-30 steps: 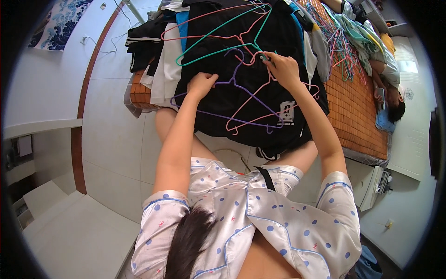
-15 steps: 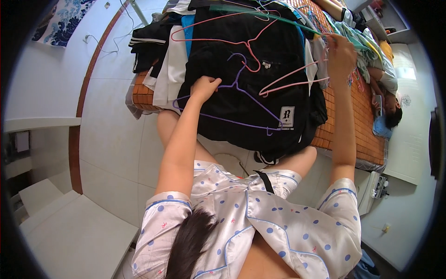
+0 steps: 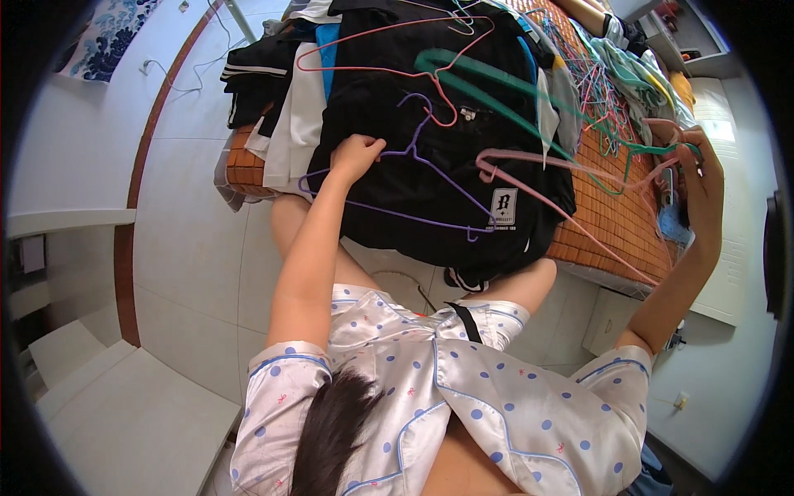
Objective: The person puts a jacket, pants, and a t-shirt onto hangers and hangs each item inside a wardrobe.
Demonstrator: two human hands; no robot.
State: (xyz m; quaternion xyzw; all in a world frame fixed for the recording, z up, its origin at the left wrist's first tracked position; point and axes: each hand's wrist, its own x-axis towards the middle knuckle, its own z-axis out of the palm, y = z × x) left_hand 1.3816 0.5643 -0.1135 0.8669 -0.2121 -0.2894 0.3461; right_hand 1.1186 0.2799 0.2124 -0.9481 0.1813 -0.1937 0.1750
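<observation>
Right fingers, upper right, grasp a thin green hanger [image 3: 496,78] and pink hanger [image 3: 571,168], both motion-blurred. The left hand [image 3: 354,157], above centre, curls beside a slim purple hanger [image 3: 455,190]; I can't tell its grip. Beneath: soft black clothing [image 3: 380,175], then a brown tiled mat [image 3: 571,248].

One fisheye view from head height, downward at close range.

Motion-blurred green hanger [image 3: 496,76], blurred pink hanger [image 3: 554,164], top-cropped patterned cloth [image 3: 107,41]
</observation>
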